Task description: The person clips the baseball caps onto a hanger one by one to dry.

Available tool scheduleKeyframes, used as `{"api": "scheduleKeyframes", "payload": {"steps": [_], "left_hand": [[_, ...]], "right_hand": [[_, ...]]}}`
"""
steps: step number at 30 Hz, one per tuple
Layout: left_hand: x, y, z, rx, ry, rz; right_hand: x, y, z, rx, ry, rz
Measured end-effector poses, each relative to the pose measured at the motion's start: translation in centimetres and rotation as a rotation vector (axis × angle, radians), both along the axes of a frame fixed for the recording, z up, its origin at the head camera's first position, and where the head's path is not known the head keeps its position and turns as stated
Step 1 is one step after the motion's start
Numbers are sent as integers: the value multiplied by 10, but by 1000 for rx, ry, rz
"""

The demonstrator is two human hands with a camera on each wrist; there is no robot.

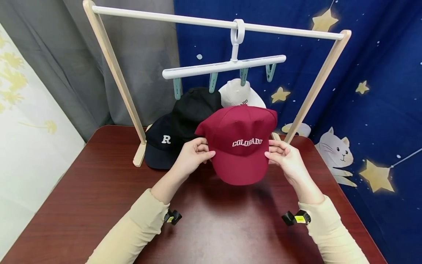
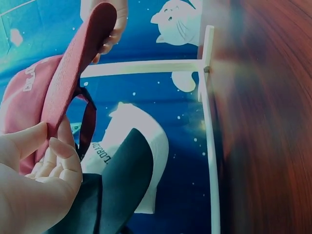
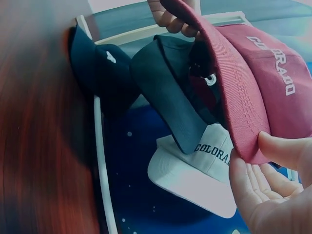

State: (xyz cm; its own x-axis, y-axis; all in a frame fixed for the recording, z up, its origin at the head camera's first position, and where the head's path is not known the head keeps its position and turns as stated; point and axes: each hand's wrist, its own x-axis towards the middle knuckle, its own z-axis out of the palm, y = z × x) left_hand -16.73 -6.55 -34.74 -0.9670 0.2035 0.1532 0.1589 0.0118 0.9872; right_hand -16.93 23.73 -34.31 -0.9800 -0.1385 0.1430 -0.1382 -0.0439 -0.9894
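Both hands hold a dark red baseball cap (image 1: 242, 128) up in front of the hanger, its white COLORADO lettering facing me. My left hand (image 1: 193, 156) pinches one side of the brim between thumb and fingers; the left wrist view shows this thumb grip (image 2: 44, 161) closely. On the opposite side of the brim, my right hand (image 1: 286, 157) pinches in the same way. Behind the red cap are a black cap (image 1: 196, 110) and a white cap (image 1: 235, 93) with dark lettering. A navy cap (image 1: 161, 143) with a white R is at the left, near the rack's foot.
A wooden rack with a white crossbar (image 1: 148, 15) stands at the table's back. From it hangs a tilted white hanger (image 1: 204, 69) with several green clips (image 1: 177, 89). Below lies the reddish-brown tabletop (image 1: 99, 205). Grey and star-printed blue curtains (image 1: 379, 121) close off the back.
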Motion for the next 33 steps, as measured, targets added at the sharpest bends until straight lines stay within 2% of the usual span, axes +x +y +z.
{"api": "scheduleKeyframes", "payload": {"steps": [7,16,22,33], "left_hand": [[-5,10,1,7,3,-17],[-14,20,-3,41,-45,-37],[-19,23,-5,54,-34,-31],[-21,29,-5,101,-64,-45]], "right_hand": [[-6,8,4,3,10,14],[-11,14,9,115,-9,11],[-16,17,11,163,-17,27],[-27,25,20,261,-14,63]]}}
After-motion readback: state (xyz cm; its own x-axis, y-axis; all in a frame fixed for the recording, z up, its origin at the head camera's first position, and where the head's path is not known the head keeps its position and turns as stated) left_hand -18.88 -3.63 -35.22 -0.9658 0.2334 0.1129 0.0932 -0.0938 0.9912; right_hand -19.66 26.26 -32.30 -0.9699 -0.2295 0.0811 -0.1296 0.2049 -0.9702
